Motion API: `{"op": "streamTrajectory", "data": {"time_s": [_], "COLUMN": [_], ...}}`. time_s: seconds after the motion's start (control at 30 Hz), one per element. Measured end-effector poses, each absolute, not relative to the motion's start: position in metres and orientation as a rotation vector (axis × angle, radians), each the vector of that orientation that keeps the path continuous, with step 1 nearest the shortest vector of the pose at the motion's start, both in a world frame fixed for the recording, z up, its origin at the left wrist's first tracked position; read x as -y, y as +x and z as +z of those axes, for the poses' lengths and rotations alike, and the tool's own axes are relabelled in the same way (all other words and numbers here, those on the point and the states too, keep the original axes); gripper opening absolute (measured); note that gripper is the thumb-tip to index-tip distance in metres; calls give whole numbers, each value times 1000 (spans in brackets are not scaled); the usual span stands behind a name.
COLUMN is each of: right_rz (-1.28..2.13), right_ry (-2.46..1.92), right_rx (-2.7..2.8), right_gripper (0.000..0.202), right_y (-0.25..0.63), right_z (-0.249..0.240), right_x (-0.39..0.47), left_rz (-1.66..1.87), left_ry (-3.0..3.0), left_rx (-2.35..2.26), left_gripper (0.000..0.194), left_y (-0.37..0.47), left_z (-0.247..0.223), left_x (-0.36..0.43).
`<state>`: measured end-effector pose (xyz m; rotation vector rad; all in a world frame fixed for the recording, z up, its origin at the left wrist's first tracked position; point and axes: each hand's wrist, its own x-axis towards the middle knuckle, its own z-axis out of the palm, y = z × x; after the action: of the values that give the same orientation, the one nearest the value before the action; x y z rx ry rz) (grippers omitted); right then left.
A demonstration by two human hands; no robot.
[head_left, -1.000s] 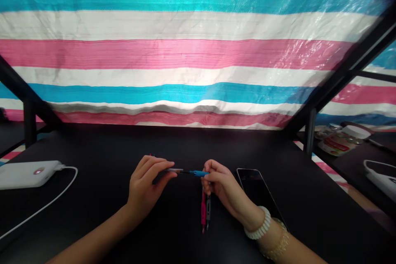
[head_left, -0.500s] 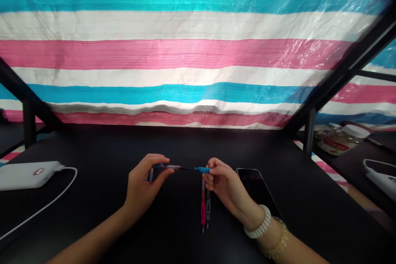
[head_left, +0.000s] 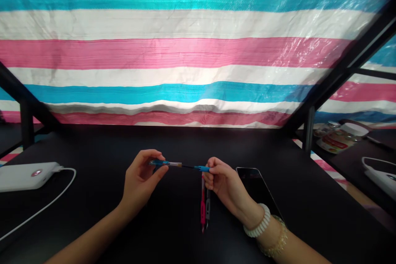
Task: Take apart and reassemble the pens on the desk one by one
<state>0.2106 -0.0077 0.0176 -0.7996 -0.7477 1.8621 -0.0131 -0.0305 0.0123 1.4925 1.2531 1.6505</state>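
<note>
My left hand point(head_left: 140, 179) pinches a clear and blue pen barrel point(head_left: 167, 163) between thumb and fingers. A thin dark ink refill point(head_left: 188, 167) spans the gap from that barrel to a blue pen grip section point(head_left: 202, 168). The thumb and forefinger of my right hand point(head_left: 224, 179) are closed on this blue section, its other fingers curled. Below my right hand, a pink pen point(head_left: 203, 212) and a grey pen point(head_left: 208, 209) lie side by side on the black table point(head_left: 148, 231); their upper ends are partly behind my fingers.
A phone point(head_left: 256, 185) lies beside my right forearm. At the left is a white power bank point(head_left: 29, 176) with a white cable point(head_left: 66, 187). Black frame bars point(head_left: 309, 132) rise at both sides before a striped tarp point(head_left: 185, 53). A jar point(head_left: 342, 138) stands at the far right.
My left hand has turned slightly and shifted a little left and up, showing more of the blue barrel in its fingers. My right hand has hardly moved.
</note>
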Motion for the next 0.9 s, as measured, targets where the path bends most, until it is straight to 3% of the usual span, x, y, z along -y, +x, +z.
{"op": "streamTrajectory", "data": {"time_s": [0.43,0.9], "right_rz": [1837,1805], "right_ry": [-801,-739], "right_rx": [648,466], "right_gripper": [14,14], "right_y": [212,214], "right_z": [17,17], "right_x": [6,2], "left_rz": [1671,1642], "left_ry": [949,824], "left_rx": [-1040,-957], "left_gripper": [30,25], "left_y": [-17,-18], "left_z": [3,4], "left_x": [18,17]}}
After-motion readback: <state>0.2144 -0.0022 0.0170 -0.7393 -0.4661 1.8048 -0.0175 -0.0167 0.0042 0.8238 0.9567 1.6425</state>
